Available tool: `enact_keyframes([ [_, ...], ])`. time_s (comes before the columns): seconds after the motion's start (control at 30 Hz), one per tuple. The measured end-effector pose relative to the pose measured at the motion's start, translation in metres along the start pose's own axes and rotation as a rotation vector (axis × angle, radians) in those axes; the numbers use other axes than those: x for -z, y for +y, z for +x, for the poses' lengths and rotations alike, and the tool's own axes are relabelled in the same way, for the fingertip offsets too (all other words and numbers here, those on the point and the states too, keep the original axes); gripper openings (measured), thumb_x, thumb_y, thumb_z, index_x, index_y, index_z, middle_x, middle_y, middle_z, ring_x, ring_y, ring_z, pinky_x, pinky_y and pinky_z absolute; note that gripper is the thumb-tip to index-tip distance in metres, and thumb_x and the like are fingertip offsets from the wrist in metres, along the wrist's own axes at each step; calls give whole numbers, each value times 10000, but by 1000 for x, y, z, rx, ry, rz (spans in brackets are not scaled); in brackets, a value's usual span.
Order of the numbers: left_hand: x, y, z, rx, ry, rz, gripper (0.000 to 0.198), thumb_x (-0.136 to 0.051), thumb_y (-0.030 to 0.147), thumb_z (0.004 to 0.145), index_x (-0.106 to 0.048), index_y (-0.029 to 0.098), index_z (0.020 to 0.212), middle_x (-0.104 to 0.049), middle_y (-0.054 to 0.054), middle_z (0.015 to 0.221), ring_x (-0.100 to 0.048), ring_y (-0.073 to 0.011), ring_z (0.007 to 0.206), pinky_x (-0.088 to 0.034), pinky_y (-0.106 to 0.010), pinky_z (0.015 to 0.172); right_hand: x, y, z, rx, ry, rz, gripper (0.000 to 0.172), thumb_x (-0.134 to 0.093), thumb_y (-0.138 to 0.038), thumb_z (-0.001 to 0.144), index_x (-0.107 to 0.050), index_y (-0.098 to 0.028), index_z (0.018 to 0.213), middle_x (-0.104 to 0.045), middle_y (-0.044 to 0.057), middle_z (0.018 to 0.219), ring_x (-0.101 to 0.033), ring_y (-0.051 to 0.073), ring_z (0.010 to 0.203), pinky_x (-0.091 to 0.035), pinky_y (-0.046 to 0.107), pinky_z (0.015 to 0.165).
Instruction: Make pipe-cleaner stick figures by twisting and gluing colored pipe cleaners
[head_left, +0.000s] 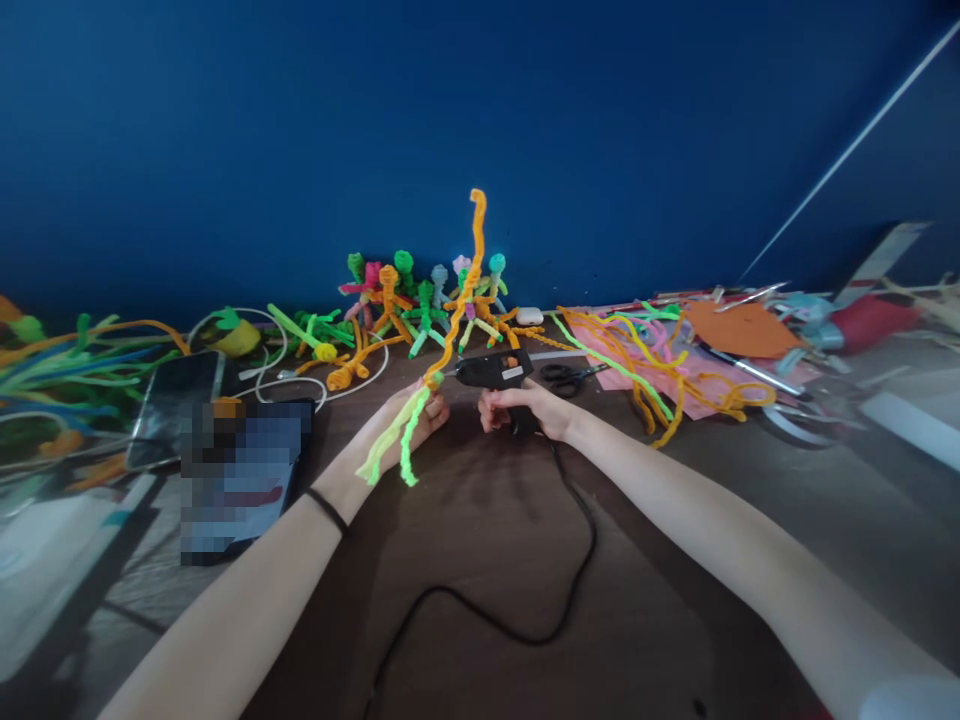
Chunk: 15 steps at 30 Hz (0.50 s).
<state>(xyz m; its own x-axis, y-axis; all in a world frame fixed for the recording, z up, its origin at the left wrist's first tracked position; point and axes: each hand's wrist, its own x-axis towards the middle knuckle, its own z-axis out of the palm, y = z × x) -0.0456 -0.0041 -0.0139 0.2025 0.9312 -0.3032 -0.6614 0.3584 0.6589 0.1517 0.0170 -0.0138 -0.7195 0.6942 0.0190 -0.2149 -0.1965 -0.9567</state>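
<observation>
Pinched in my left hand (426, 418) is a pipe cleaner figure (459, 310), its long orange strand rising upright to a bent tip. Two twisted green legs hang from it over my wrist. My right hand (529, 408) is wrapped round the handle of a black glue gun (491, 370). The gun's nozzle points left and meets the figure, or nearly so, where orange and green join; whether they touch I cannot tell. A black cord (589, 530) trails from the gun across the table.
Several small pipe cleaner figures (426, 310) stand against the blue wall. Black scissors (566, 378) lie right of the gun, near loose pipe cleaners (652, 375) and orange paper (742, 328). On the left are a phone with a lit screen (255, 480), a dark phone (176, 405) and a white cable (367, 385).
</observation>
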Motion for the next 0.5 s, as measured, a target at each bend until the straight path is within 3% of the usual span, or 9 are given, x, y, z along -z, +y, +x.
enact_keyframes([
  [0.17,6,-4,6,-24,-62,36,227,-427,113,819,-576,135,650,-540,7,527,-566,-103,521,-490,-258,618,-4,2,0,0,45,-81,195,-581,-270,703,-513,-120,599,-533,-10,548,-548,102,500,-369,227,506],
  [0.5,15,-7,12,-33,-137,34,163,-488,113,792,-601,135,677,-547,6,545,-551,-104,519,-481,-263,619,-2,5,1,54,-10,-127,259,-548,-261,755,-477,-128,544,-483,-26,492,-507,94,450,-334,237,488],
])
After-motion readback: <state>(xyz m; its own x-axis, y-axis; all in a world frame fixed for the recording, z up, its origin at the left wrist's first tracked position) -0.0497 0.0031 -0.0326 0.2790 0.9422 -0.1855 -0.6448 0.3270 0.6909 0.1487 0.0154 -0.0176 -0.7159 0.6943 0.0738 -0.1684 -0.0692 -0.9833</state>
